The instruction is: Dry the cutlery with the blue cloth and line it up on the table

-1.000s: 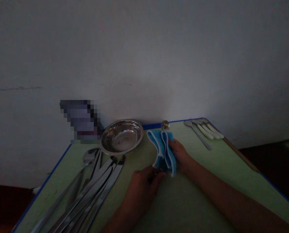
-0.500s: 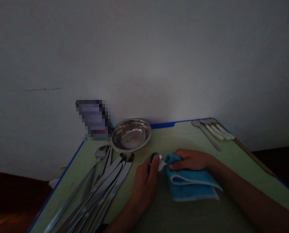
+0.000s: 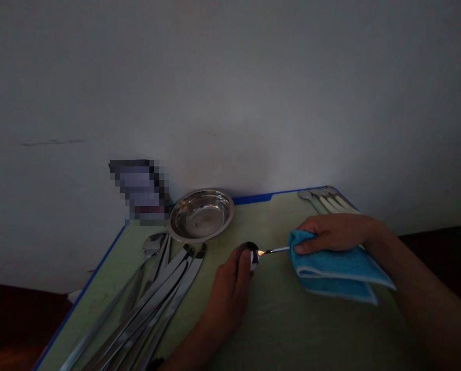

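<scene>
My left hand (image 3: pixel 232 281) is closed on the round bowl of a shiny metal spoon (image 3: pixel 275 251), thumb pressed on top. The spoon's handle points right and disappears into a folded blue cloth (image 3: pixel 331 270). My right hand (image 3: pixel 336 232) pinches that cloth around the handle, with the thumb on the near side. The handle's far end is hidden by the cloth and hand. Loose corners of the cloth hang below my right hand, over the table.
A pile of long metal utensils (image 3: pixel 153 299) lies at the left of the pale green table (image 3: pixel 269 330). Behind it are a steel bowl (image 3: pixel 203 216) and a blurred-out phone-like device (image 3: pixel 140 190). Several white-handled utensils (image 3: pixel 333 201) lie at the back right. A wall (image 3: pixel 230 93) borders the table's far edge.
My right hand and the cloth have slid right along the spoon, baring part of its handle. My left hand stays on the bowl of the spoon. The view has shifted slightly.
</scene>
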The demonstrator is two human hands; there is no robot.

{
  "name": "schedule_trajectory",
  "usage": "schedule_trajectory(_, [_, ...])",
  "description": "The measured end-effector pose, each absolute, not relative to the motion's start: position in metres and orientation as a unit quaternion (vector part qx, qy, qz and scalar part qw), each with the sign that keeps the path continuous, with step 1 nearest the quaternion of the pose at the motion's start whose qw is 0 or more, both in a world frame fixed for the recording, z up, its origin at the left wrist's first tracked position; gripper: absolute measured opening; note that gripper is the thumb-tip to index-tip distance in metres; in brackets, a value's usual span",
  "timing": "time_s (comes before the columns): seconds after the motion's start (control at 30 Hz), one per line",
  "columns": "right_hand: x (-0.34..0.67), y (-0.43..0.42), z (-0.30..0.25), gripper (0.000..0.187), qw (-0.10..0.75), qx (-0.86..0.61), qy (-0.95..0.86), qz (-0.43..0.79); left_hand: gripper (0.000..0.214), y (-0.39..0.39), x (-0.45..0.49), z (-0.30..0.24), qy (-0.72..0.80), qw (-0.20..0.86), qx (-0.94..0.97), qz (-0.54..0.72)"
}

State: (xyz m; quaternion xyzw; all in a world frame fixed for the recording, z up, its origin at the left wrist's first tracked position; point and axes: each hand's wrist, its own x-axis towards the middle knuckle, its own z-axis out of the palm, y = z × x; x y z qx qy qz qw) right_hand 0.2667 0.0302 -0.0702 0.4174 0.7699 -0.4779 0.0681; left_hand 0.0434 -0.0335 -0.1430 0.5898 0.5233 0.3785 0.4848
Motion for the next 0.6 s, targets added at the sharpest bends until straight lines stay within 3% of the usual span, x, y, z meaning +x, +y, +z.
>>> schedule_trajectory(0.33, [0.229,0.020,-0.084,0.031,0.048,0.333,0.846,-0.414,0.036,-0.036,0.044,-0.133,0.490,0.455,0.693,0.271])
schedule_trajectory(0.6, [0.237,0.023,-0.073,0.031,0.083,0.335,0.806,-0.480,0.040,-0.040,0.043,-0.132,0.507,0.408,0.706,0.280])
